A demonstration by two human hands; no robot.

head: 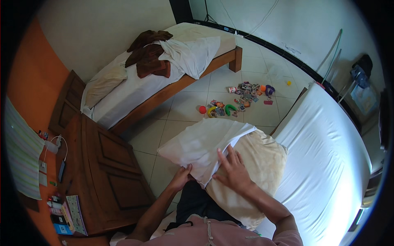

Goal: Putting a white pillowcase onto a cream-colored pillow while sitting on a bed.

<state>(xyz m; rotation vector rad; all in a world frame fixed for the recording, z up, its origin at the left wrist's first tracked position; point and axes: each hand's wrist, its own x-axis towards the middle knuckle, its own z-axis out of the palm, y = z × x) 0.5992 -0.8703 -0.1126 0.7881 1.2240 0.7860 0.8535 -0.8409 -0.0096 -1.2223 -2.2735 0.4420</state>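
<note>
A white pillowcase (197, 141) covers one part of a stained cream pillow (261, 163) in front of me. My left hand (183, 176) pinches the lower edge of the pillowcase near its opening, fingertips partly hidden by the cloth. Fingers spread, my right hand (234, 172) rests at the hem of the pillowcase where it meets the bare pillow. The uncovered part of the pillow lies to the right, beside a bed with a white sheet (320, 160).
A wooden cabinet (114, 172) stands at the left. Beyond it, a wooden bed (184, 80) holds brown cloths (150, 57), a white sheet and another pillow (106, 87). Toys and small cards (246, 92) are scattered over the tiled floor.
</note>
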